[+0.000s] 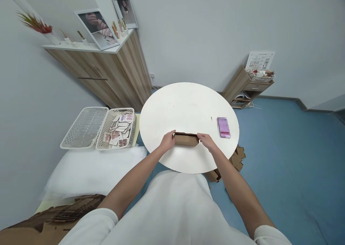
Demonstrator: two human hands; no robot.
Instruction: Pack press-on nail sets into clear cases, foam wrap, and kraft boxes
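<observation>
Between my two hands, at the near side of the round white table point(185, 108), is a small brown cardboard box point(186, 140), partly folded, with a dark gap along its far edge. My left hand point(169, 140) grips its left end, fingers closed round the corner. At the right end my right hand point(206, 140) pinches the other corner. The fingertips of both hands are partly hidden by the cardboard. To the right on the table lies a pink-purple packet point(223, 127), blurred in the picture.
Left of the table stand a white basket of small packets point(118, 130) and a second white basket point(85, 127). White plastic sheeting point(99, 169) and flat cardboard point(61, 216) lie nearer. Folded boxes point(237, 158) are on the floor at right. A wooden cabinet point(126, 68) stands behind.
</observation>
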